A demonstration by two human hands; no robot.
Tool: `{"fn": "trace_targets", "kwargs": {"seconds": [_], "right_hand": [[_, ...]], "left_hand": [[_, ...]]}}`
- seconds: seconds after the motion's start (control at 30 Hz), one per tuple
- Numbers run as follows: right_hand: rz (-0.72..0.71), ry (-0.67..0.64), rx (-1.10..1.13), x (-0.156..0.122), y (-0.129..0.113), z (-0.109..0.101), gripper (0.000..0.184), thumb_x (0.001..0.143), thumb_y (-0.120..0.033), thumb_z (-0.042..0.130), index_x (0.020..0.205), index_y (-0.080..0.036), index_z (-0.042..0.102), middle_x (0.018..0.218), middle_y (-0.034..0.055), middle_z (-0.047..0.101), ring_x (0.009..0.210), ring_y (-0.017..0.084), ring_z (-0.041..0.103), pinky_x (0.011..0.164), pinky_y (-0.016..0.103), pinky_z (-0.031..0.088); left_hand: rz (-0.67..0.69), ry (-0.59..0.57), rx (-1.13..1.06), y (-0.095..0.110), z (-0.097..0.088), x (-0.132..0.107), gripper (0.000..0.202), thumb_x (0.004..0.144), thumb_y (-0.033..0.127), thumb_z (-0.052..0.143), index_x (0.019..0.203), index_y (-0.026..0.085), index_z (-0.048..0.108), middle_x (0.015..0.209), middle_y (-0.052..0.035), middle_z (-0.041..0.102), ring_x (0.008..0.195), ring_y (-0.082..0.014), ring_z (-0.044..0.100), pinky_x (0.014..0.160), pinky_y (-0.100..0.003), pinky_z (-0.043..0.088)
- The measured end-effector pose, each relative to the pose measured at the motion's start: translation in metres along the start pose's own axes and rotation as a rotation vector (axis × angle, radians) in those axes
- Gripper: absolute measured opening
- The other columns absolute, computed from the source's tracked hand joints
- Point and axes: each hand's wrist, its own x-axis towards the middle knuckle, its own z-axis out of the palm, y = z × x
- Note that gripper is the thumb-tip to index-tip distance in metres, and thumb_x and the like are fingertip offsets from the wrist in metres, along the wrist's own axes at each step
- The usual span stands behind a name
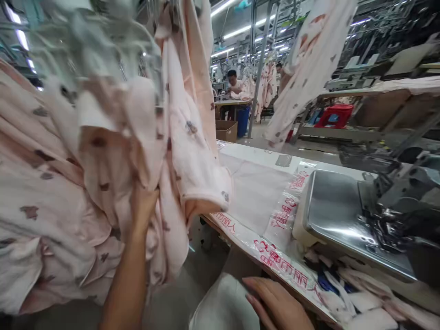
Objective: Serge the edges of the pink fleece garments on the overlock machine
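Soft pale-pink garments with brown bear-like prints point(192, 137) hang in a thick bunch on the left. My left hand point(146, 204) reaches up into them and appears closed on the edge of one garment; cloth and blur hide most of its fingers. Low in the view, my right hand point(277, 300) has its fingers stretched out and holds nothing visible. It is beside the front edge of the worktable point(288, 270), with its fingertips by the light grey cloth point(225, 305) over my knee.
A sewing machine with a shiny metal plate point(340, 206) stands on the table's right. Fabric scraps point(371, 302) lie below it. Another printed garment point(305, 78) hangs above the table's far side. Beyond are a cardboard box point(227, 130), a red stool point(334, 115) and a seated person point(234, 85).
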Motion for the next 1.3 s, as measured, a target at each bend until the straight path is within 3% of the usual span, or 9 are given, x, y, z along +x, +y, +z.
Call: {"fn": "trace_targets", "kwargs": {"seconds": [0.17,0.33,0.5,0.67,0.83,0.9,1.03,1.2,1.3], "right_hand": [[0.403,-0.267,0.384,0.013,0.002,0.061,0.031,0.086,-0.028,0.056,0.115,-0.019,0.063,0.116,0.0093,0.065,0.107,0.024,0.060,0.095,0.036,0.048],[0.391,-0.222,0.330,0.053,-0.017,0.117,0.085,0.065,-0.017,0.076,0.140,-0.009,0.037,0.145,0.0181,0.037,0.133,0.031,0.034,0.111,0.045,0.030],[0.388,-0.100,0.280,0.075,-0.024,0.140,0.030,0.082,-0.012,0.050,0.112,-0.011,0.056,0.111,0.0183,0.061,0.105,0.033,0.056,0.091,0.047,0.045],[0.333,0.026,0.402,0.057,-0.030,0.073,0.029,0.095,-0.036,0.034,0.082,-0.019,0.053,0.082,0.0070,0.061,0.078,0.022,0.059,0.072,0.032,0.050],[0.405,0.412,0.998,0.051,-0.046,-0.075,0.042,0.085,-0.065,0.048,0.089,-0.023,0.054,0.087,0.0052,0.063,0.069,0.019,0.059,0.058,0.026,0.048],[0.375,0.582,0.950,0.046,-0.043,-0.115,0.063,0.074,-0.080,0.046,0.102,-0.024,0.055,0.098,0.0087,0.062,0.076,0.022,0.060,0.058,0.028,0.049],[0.440,0.204,0.758,0.013,-0.032,-0.128,0.048,0.072,-0.066,0.064,0.090,-0.021,0.062,0.091,0.0047,0.064,0.076,0.022,0.058,0.064,0.028,0.047],[0.591,0.197,0.525,-0.036,-0.029,-0.119,0.022,0.084,-0.037,0.057,0.100,-0.022,0.059,0.092,0.0002,0.062,0.087,0.021,0.055,0.075,0.025,0.041],[0.629,0.082,0.422,-0.050,-0.025,-0.138,0.020,0.075,-0.022,0.061,0.096,-0.024,0.059,0.089,-0.0028,0.061,0.084,0.019,0.054,0.071,0.022,0.039]], "left_hand": [[0.113,-0.162,-0.017,0.045,0.016,0.003,0.039,0.077,0.032,0.052,0.112,0.017,0.055,0.099,-0.0149,0.068,0.096,-0.0365,0.064,0.077,-0.041,0.049],[0.178,-0.193,-0.041,0.069,0.005,-0.020,0.043,0.076,0.038,0.056,0.113,0.015,0.052,0.102,-0.0153,0.067,0.100,-0.0359,0.062,0.081,-0.041,0.049],[0.255,-0.269,-0.111,0.073,-0.002,-0.037,0.041,0.080,0.034,0.055,0.117,0.016,0.049,0.097,-0.0107,0.067,0.092,-0.0301,0.065,0.078,-0.039,0.051],[0.719,-0.143,-0.366,0.070,-0.030,-0.057,0.068,0.082,0.046,0.058,0.138,0.018,0.033,0.141,-0.0147,0.040,0.132,-0.0271,0.039,0.107,-0.043,0.036],[1.476,-0.690,-0.474,0.143,-0.075,-0.089,0.057,0.080,0.028,0.064,0.133,0.023,0.043,0.115,-0.0059,0.064,0.101,-0.0209,0.062,0.086,-0.030,0.051],[1.421,-0.555,-0.640,0.187,-0.095,-0.087,0.031,0.085,0.027,0.059,0.117,0.024,0.057,0.099,0.0010,0.067,0.086,-0.0158,0.065,0.073,-0.023,0.050],[1.317,-0.349,-0.836,0.248,-0.114,-0.061,0.030,0.087,0.035,0.055,0.113,0.020,0.060,0.094,0.0051,0.064,0.085,-0.0133,0.061,0.078,-0.023,0.047],[1.315,-0.233,-0.327,0.252,-0.066,-0.040,0.028,0.080,0.032,0.047,0.093,0.019,0.067,0.094,-0.0047,0.063,0.090,-0.0249,0.058,0.084,-0.037,0.045],[1.087,-0.451,-0.211,0.250,-0.034,-0.028,0.023,0.073,0.031,0.046,0.073,0.020,0.065,0.083,-0.0057,0.062,0.081,-0.0258,0.059,0.079,-0.038,0.047]]}}
